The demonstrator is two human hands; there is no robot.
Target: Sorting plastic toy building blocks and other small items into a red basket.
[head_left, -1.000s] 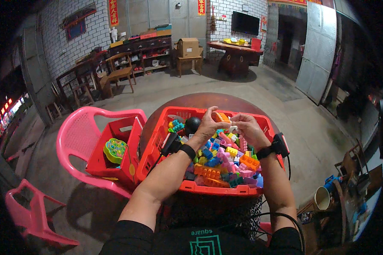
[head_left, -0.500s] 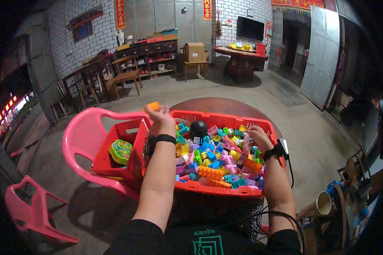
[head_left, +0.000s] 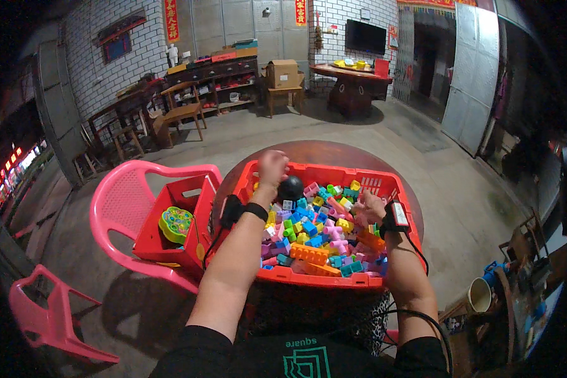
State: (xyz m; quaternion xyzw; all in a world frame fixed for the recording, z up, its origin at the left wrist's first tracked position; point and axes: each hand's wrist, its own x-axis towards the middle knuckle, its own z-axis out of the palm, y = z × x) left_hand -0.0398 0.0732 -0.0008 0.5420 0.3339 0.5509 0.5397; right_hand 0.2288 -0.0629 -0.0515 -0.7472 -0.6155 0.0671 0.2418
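A red plastic crate [head_left: 296, 276] is filled with many-coloured toy building blocks [head_left: 315, 228]. Above its far left corner is my left hand [head_left: 273, 169], blurred, its fingers turned right; no block shows in it, and I cannot tell how far the fingers are closed. A black ball [head_left: 291, 188] lies on the blocks just right of and below that hand. At the crate's right side, my right hand [head_left: 373, 208] reaches low over the blocks with bent fingers. Something pinkish shows by its fingertips, too unclear to name. An orange block [head_left: 309, 254] lies near the front.
The crate rests on a round brown table [head_left: 321, 150]. To its left, a pink plastic chair [head_left: 123, 201] carries a red box [head_left: 201, 211] with a green toy [head_left: 176, 225] inside. Another pink chair [head_left: 47, 315] stands lower left. A cable runs from my right wrist.
My left hand has moved right from outside the crate's far left corner to above it. The orange block it held no longer shows. My right hand has shifted slightly down.
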